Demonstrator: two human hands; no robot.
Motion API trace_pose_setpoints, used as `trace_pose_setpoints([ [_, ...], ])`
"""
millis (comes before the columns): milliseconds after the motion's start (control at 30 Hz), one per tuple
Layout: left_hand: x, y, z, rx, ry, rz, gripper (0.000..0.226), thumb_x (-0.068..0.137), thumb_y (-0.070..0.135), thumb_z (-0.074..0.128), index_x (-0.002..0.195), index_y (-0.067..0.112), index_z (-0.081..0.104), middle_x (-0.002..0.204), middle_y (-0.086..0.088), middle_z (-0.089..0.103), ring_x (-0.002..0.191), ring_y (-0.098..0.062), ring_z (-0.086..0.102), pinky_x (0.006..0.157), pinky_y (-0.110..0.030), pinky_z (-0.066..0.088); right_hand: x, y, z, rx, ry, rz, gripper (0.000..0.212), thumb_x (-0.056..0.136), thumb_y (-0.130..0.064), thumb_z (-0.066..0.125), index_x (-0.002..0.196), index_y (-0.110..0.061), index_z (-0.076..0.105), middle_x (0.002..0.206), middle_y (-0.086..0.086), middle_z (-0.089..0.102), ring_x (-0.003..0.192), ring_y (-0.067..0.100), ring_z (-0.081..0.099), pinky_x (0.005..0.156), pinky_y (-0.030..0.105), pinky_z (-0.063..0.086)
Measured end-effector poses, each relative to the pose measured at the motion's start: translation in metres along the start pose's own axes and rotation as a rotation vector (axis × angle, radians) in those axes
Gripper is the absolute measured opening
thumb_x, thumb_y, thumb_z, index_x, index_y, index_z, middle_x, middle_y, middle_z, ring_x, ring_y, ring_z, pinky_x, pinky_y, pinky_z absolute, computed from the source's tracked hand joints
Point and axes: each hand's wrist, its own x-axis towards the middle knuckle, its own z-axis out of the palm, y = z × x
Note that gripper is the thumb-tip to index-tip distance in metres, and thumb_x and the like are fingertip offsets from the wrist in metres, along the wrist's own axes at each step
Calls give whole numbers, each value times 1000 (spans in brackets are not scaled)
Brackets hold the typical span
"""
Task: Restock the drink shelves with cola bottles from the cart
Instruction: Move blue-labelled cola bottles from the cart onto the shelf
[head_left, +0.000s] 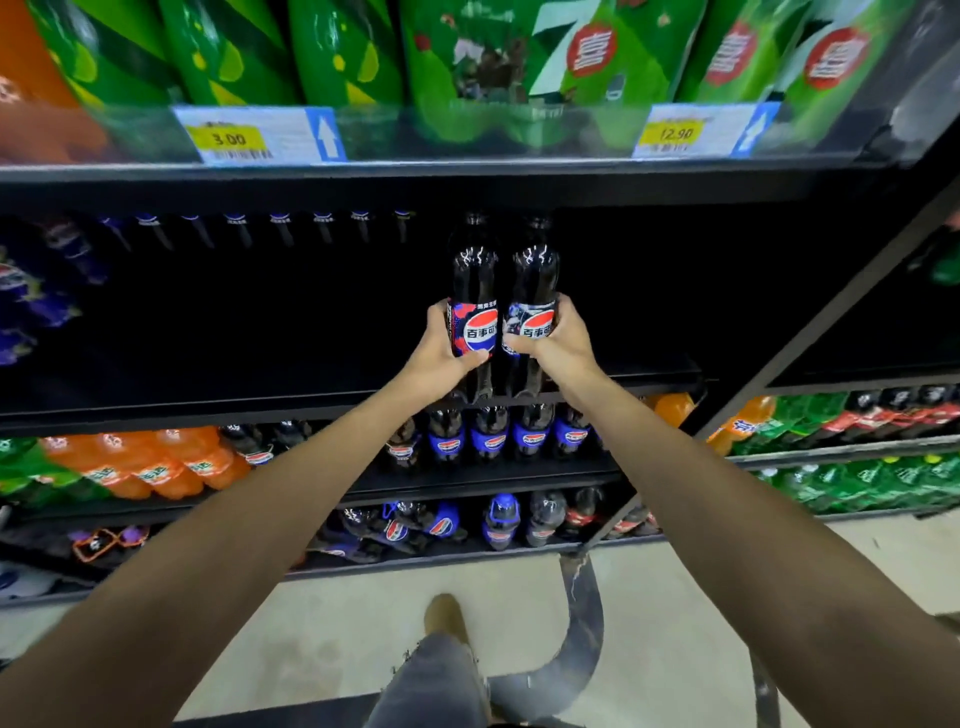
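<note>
Two dark cola bottles stand upright side by side at the front edge of the dark middle shelf (218, 410). My left hand (441, 353) grips the left cola bottle (475, 280) around its red, white and blue label. My right hand (556, 343) grips the right cola bottle (535, 275) the same way. Both arms reach forward from the bottom of the view. A row of cola bottles (234, 228) stands far back on the same shelf, to the left; only their tops show. The cart's dark handle (582, 613) curves up near the floor.
Green soda bottles (332, 52) fill the shelf above, with price tags (249, 135) on its rail. Lower shelves hold orange bottles (156, 467) and more cola bottles (488, 436). A neighbouring shelf unit with green bottles (857, 483) stands at the right. My shoe (447, 618) is on the pale floor.
</note>
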Motion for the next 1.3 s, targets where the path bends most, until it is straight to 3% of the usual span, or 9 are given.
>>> trace_pose_setpoints([
  [167,32,-11,-9,-21,23,-3,84,91,6,62,149,8,2,128,-1,47,117,-10,50,101,-23,39,32,2,15,12,37,-45,65,70,0,81,123,-18,48,95,-16,61,80,-11,60,60,1,44],
  [367,49,-23,-16,-10,43,41,77,91,-1,58,147,7,5,134,-8,46,120,-12,48,84,-2,42,44,10,29,22,54,-117,72,71,2,79,133,-13,43,102,-17,59,91,-8,59,73,3,47],
  [633,44,-29,-9,-69,92,55,77,91,1,59,149,11,10,138,-2,40,116,0,42,79,6,34,44,22,29,23,2,-134,74,78,2,75,139,-10,36,111,-10,57,101,1,58,77,3,46],
  [700,39,-34,-4,-93,135,35,81,90,3,63,150,11,9,147,-6,30,127,-5,35,92,1,31,43,26,29,12,-4,-121,72,79,2,74,140,-8,36,113,-7,57,103,5,57,76,1,44],
  [833,35,-44,9,-48,196,-18,86,87,6,68,149,8,8,153,-10,19,140,-17,25,115,-27,25,40,41,27,0,-34,-51,76,81,-5,74,144,-12,31,135,2,49,119,11,51,89,11,39],
  [967,41,-54,19,25,305,-22,71,86,9,70,138,1,23,140,-13,36,132,-23,37,105,-25,32,43,58,29,-6,5,-22,61,83,-14,74,135,-10,42,118,-8,54,102,0,52,71,2,40],
  [1100,57,-63,13,53,306,-11,66,86,15,72,134,2,28,137,-10,42,128,-19,41,98,-19,32,57,65,37,-9,79,-50,60,82,-22,77,132,-13,47,110,-15,52,100,-3,49,72,4,38],
  [1233,83,-70,8,93,332,40,65,87,19,71,134,3,29,137,-10,43,127,-19,43,98,-22,35,88,67,50,-20,130,-90,63,81,-27,77,134,-12,45,115,-11,50,108,4,46,86,13,35],
  [1300,96,-75,6,112,353,68,67,87,20,70,136,2,28,139,-11,42,129,-20,41,101,-25,37,104,67,53,-31,131,-114,63,81,-29,76,133,-13,45,116,-10,51,108,4,48,82,10,35],
])
